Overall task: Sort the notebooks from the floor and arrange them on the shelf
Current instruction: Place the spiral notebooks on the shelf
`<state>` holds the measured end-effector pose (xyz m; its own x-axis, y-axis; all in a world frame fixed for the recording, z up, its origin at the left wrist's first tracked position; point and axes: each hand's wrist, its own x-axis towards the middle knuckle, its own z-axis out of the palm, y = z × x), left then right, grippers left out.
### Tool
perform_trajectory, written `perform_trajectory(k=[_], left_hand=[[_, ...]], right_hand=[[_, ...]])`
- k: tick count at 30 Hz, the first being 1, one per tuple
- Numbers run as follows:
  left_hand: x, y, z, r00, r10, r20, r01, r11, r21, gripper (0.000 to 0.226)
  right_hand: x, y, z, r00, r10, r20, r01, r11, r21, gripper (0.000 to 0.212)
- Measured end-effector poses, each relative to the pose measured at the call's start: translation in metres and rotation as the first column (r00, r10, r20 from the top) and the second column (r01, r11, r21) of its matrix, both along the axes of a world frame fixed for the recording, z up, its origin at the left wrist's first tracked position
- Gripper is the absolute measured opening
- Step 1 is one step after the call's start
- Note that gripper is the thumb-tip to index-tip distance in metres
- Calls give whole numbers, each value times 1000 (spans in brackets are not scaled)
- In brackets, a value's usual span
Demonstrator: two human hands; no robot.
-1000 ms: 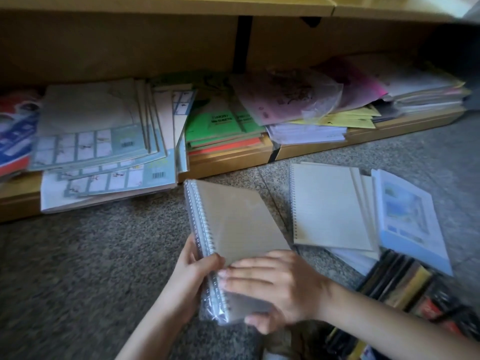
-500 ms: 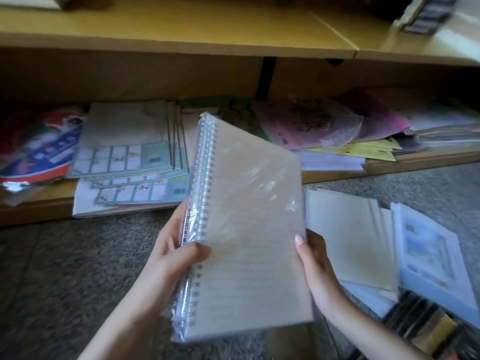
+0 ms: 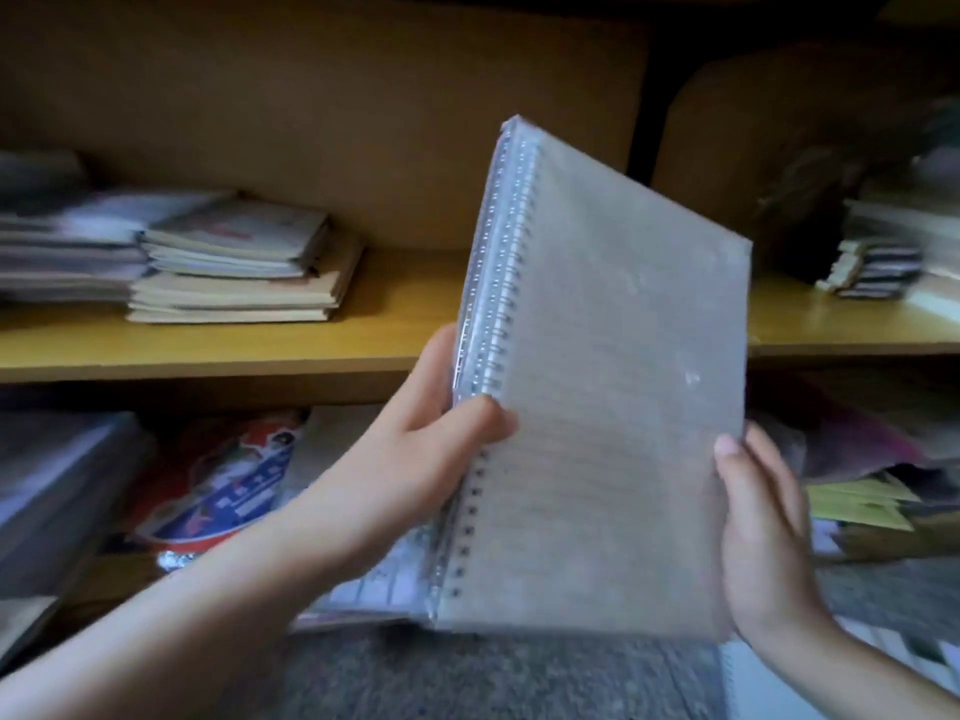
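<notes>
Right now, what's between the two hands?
Only the wrapped spiral notebooks: left hand grips the spine edge, right hand holds the opposite edge. Head view.

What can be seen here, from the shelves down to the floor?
spiral notebook pack: one, grey-beige in clear wrap, held up slightly tilted at centre
shelf: one, yellow-brown wood, across the background
thin notebook stack: one, cream, on the upper board at left
dark stack: one, black and white, same board at right, blurred
printed packet: one, red, white and blue, lower level at left
yellow papers: a few, lower level at right
floor: grey, speckled, along the bottom
left hand: one, grips the pack's spiral edge
right hand: one, holds the opposite edge
</notes>
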<state>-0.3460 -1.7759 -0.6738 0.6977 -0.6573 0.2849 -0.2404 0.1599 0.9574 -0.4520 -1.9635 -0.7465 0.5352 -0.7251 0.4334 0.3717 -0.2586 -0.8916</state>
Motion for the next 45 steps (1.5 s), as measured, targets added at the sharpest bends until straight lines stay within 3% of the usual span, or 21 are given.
perform_trajectory(k=[4, 9, 12, 16, 20, 22, 24, 25, 27, 30, 31, 33, 34, 36, 39, 42, 45], left_hand=[[28, 9, 26, 998, 54, -22, -46, 962, 268, 26], [62, 21, 23, 973, 129, -193, -41, 912, 408, 18], [77, 25, 20, 968, 213, -131, -118, 851, 511, 23], [89, 29, 21, 947, 311, -82, -206, 782, 588, 53], [93, 34, 25, 956, 288, -50, -203, 777, 596, 131], [88, 32, 29, 967, 233, 105, -240, 689, 684, 135], [82, 27, 26, 949, 104, 299, -307, 534, 788, 134], [79, 24, 23, 915, 16, 404, -368, 448, 815, 132], [73, 24, 13, 789, -149, 596, -513, 374, 772, 117], [67, 27, 3, 674, -242, 698, -553, 462, 694, 83], [67, 28, 1, 637, -258, 726, -569, 478, 669, 75], [66, 29, 0, 552, -300, 778, -632, 459, 624, 68], [64, 30, 1, 538, -323, 778, -643, 439, 627, 70], [58, 33, 6, 564, -339, 753, -628, 416, 658, 75], [52, 40, 8, 546, -311, 778, -636, 450, 627, 59], [54, 40, 9, 496, -303, 814, -670, 463, 580, 50], [65, 35, 10, 522, -231, 821, -677, 472, 564, 47]], right_hand=[[31, -6, 31, 995, 21, -101, -11, 995, 103, 24], [67, -6, 49, 926, 212, -313, -125, 953, 276, 16], [84, -7, 57, 904, 211, -372, -99, 950, 296, 22], [95, -8, 74, 874, 354, -332, -147, 845, 513, 17], [102, -7, 87, 954, 277, -110, -177, 822, 542, 6], [103, -3, 91, 976, 217, 12, -203, 891, 406, 23], [100, 1, 90, 990, 130, -54, -126, 990, 61, 35], [97, 3, 87, 990, 78, -119, -97, 981, -166, 36], [88, 5, 81, 974, 6, -228, -129, 837, -531, 35], [73, 11, 76, 882, -143, -449, -329, 496, -803, 42], [69, 15, 74, 850, -247, -466, -373, 344, -862, 44], [65, 21, 65, 863, -369, -345, -347, 62, -936, 44], [64, 23, 62, 876, -388, -288, -317, -11, -948, 43], [63, 22, 58, 914, -367, -171, -211, -70, -975, 41], [62, 18, 53, 947, -317, -60, -103, -121, -987, 34], [66, 17, 41, 956, -290, -43, -79, -115, -990, 36], [77, 20, 35, 941, -332, -66, -93, -67, -993, 39]])
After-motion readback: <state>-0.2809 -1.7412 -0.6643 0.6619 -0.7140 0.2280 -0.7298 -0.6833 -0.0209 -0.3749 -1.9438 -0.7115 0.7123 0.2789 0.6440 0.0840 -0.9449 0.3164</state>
